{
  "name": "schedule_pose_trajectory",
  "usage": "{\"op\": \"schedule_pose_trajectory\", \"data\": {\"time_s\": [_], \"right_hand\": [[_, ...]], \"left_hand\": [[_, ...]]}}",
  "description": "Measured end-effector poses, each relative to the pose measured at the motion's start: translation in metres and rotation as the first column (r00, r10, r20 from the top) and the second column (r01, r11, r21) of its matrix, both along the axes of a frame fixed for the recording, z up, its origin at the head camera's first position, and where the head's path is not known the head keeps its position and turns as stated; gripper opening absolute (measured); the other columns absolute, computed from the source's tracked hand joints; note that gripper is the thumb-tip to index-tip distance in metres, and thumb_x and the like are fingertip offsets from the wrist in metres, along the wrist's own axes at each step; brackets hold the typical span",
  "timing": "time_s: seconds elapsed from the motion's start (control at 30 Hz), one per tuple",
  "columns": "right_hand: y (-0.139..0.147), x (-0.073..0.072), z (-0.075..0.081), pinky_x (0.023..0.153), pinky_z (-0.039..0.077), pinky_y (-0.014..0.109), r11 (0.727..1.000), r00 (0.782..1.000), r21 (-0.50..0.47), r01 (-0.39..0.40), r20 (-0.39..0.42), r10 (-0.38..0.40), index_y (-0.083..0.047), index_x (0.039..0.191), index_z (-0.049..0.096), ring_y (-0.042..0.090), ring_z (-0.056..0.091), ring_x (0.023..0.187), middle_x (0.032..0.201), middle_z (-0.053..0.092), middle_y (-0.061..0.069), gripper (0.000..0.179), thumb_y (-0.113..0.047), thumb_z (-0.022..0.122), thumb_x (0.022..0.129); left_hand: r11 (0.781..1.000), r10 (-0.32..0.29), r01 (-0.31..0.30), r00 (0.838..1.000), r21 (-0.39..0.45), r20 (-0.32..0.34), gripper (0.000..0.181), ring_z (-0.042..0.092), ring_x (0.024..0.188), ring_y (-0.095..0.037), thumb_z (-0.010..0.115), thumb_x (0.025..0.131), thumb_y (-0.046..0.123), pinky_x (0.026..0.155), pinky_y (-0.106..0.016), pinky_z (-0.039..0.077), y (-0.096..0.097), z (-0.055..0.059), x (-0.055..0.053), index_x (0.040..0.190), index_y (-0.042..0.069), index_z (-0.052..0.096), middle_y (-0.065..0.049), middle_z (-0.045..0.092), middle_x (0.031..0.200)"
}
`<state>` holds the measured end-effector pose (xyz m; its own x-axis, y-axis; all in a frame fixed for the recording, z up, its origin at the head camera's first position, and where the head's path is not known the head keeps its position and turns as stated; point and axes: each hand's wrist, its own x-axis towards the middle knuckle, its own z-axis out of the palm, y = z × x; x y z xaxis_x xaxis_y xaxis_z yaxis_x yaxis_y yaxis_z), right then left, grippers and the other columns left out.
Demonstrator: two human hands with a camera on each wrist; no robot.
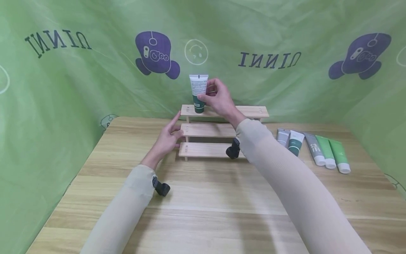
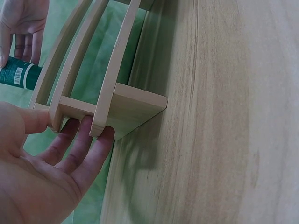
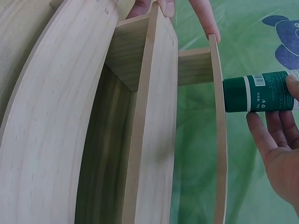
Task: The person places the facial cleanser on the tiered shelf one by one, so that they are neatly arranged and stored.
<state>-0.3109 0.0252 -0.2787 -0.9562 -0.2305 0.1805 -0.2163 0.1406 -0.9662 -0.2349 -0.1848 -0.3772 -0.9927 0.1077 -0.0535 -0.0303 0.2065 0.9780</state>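
Observation:
A white-and-green squeeze tube point(image 1: 198, 90) stands cap-down at the left end of the top step of a three-step wooden rack point(image 1: 209, 130). My right hand point(image 1: 220, 100) grips the tube from its right side, thumb in front. In the right wrist view, the tube's dark green cap point(image 3: 236, 94) meets the top step. My left hand point(image 1: 166, 139) holds the rack's left end, one finger reaching up to the top step and the thumb at the middle step. The left wrist view shows the other fingers point(image 2: 79, 149) curled around the steps' ends.
Right of the rack, several tubes lie on the wooden table point(image 1: 196, 211): a grey one point(image 1: 283, 136), a white-and-green one point(image 1: 295, 142), another grey one point(image 1: 314, 149) and two bright green ones point(image 1: 339, 155). A green printed curtain point(image 1: 222, 28) hangs behind and around the table.

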Motion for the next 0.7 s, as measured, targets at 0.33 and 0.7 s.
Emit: {"op": "schedule_pose_trajectory", "data": {"time_s": [0.33,0.7], "right_hand": [[0.007,0.002,0.000,0.086,0.059,0.031,1.000,1.000,0.012,-0.003,0.001,0.003,-0.005,0.123,0.052,0.026,0.062,0.107,0.117,0.060,0.013,0.044,-0.005,0.078,0.087],[0.030,0.011,0.007,0.088,0.060,0.039,0.999,0.997,-0.007,-0.049,0.060,0.049,-0.001,0.135,0.051,0.027,0.060,0.111,0.125,0.058,0.016,0.054,-0.006,0.077,0.089]], "left_hand": [[1.000,-0.004,0.004,1.000,-0.003,0.003,0.073,0.058,0.120,-0.038,0.049,0.105,0.006,0.086,-0.049,0.060,0.004,0.001,0.002,0.159,0.046,0.019,-0.025,0.045,0.145],[1.000,0.002,-0.002,1.000,-0.023,-0.009,0.074,0.059,0.118,-0.036,0.047,0.105,0.006,0.089,-0.049,0.059,0.003,0.000,0.003,0.158,0.047,0.017,-0.021,0.047,0.146]]}}
